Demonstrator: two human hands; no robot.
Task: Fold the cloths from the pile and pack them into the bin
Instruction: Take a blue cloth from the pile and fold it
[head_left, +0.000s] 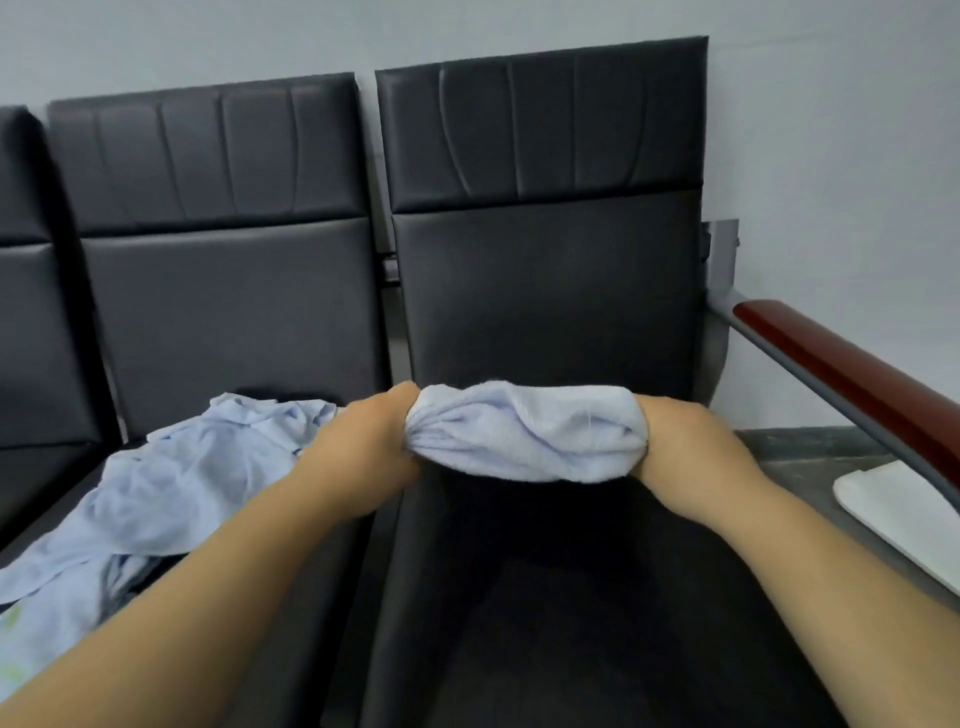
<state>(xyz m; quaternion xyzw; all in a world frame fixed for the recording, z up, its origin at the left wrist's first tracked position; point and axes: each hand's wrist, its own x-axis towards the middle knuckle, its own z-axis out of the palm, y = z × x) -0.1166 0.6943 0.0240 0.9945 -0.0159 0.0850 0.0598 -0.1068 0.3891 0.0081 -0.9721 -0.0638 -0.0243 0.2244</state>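
- Left hand (363, 441): closed tight round the left end of a light blue cloth (524, 431). The fabric gathers into pleats where it enters the fist. We see only the back of the hand; the fingers are tucked out of sight.
- Right hand (685, 447): grips the right end of the same cloth. The fingers are hidden in or behind the fabric, so we cannot tell how deeply they curl, but the end sits snug against the hand with no slack.
- The cloth is bunched into a thick roll held between the two hands. Its long axis runs left to right, roughly level, and crosswise to both forearms.
- The cloth is held up in front of the backrest (545, 291) of the rightmost black seat (545, 597), above the seat pad and clear of it.
- A pile of cloths (171, 483), the same pale blue, lies loose and rumpled on the next seat to the left, just beside the left forearm.
- Right edge: a red-brown armrest (852, 379) on a grey metal frame runs along the seat's right side, near the right hand.
- Beyond the armrest a white flat-edged object (904, 514) rests on a grey surface. It is only partly in view, and we cannot tell what it is.
- The seat pad beneath the cloth shows bare black upholstery from the backrest forward.
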